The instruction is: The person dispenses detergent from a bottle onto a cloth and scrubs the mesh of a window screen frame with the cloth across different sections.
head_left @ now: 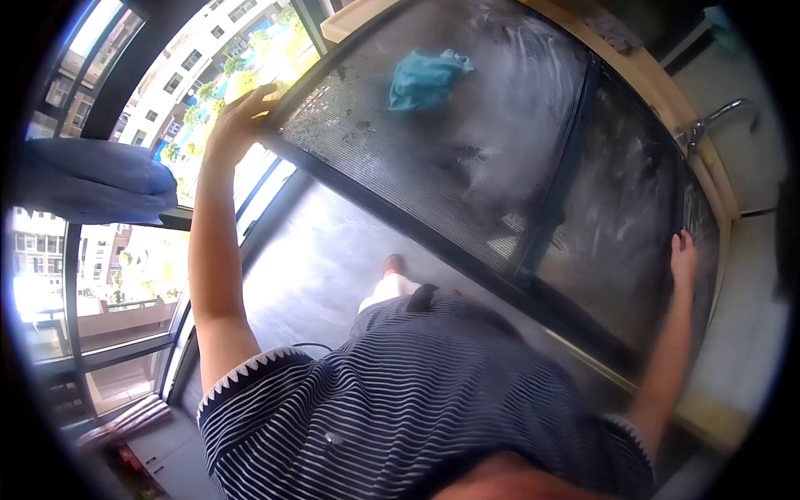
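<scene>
A large framed mesh screen (367,133) with a dark frame lies across the view in front of my body, its surface streaked with whitish smears. My left hand (242,121) is at the screen's left corner, its fingers bent over the frame edge. Over on the right, my right hand (684,252) rests at the far panel of the screen, fingers apart, with nothing seen in it. A crumpled teal cloth (427,79) lies on the upper part of the mesh, touched by neither hand.
A metal faucet (718,121) stands at the upper right beside a light wooden edge (654,75). Windows (125,275) line the left side, where a blue-grey cloth (96,179) hangs. Below the screen, the pale floor (308,258) and one foot show.
</scene>
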The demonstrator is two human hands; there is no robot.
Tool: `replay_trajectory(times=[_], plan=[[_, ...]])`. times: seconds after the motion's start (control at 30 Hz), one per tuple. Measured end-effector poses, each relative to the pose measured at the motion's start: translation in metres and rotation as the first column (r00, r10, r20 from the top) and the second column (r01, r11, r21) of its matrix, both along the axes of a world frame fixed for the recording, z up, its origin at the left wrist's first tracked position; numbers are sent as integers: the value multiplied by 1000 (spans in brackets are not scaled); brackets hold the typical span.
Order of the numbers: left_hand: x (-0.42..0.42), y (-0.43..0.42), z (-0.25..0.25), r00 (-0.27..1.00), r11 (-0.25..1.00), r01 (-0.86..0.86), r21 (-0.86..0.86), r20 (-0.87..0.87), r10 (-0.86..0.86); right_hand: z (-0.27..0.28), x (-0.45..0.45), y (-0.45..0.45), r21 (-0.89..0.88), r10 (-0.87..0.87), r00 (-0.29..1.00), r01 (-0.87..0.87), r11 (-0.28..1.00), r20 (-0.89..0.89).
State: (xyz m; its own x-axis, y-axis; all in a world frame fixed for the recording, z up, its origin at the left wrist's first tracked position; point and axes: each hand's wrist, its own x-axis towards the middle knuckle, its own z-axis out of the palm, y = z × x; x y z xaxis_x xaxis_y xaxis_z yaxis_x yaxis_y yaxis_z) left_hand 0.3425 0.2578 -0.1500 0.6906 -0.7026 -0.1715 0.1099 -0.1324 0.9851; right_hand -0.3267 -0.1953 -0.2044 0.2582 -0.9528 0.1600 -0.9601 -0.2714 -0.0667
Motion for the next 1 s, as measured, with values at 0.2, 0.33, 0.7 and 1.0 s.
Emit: replay_trajectory(times=[0.2,0.33,0.7,1.0], plan=[[-40,0,-6,950,903,133,-408,-208,-234,95,153,48,-35,429,840,-444,895,333],[-40,-5,-5,920,882,182,-435,-242,-310,134,349,171,-205,908,368,-891,406,201],[-36,-5,-1,871,942,51,-332,-447,-205,27,546,93,-321,575,814,-523,789,86],[-41,-10,-2,867,938,-26,-346,-475,-151,65,524,305,-403,958,6,-906,126,285]])
